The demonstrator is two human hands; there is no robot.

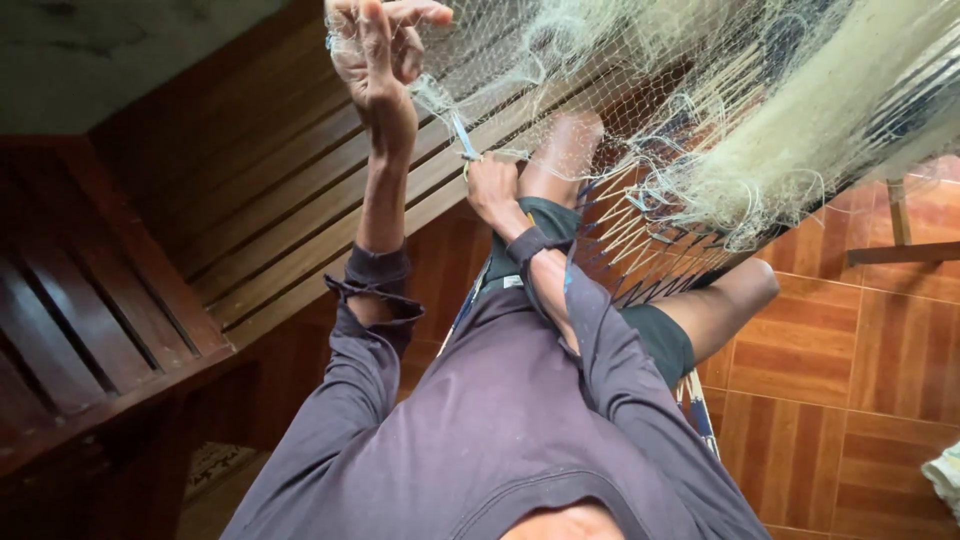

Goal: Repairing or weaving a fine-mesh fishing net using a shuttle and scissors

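The left hand (382,45) is up high, fingers curled and pinched into the mesh of the fishing net (700,120), gripping a bunch of it and holding it taut. Below and just beside it, the right hand (492,188) is closed around a slim netting needle (462,137), its pale blue tip pointing up toward the stretch of mesh that runs between the two hands. A thin line runs from the needle up into the netting near the left hand.

Out from there, the net spreads wide to the right, a pale, fine mesh heaped in thick folds and draped over the person's bare knees (570,135). Both arms wear dark purple sleeves (370,330), the left one pushed back at the cuff, and dark shorts (655,335) show at the lap. Under the legs there is a woven chair seat (640,250) of pale and blue cords.

To the left stands a dark wooden slatted bench (110,320), well apart from the hands. The floor (860,350) at the right is reddish-brown tile, and a bit of pale cloth (945,478) sits at its far right edge.
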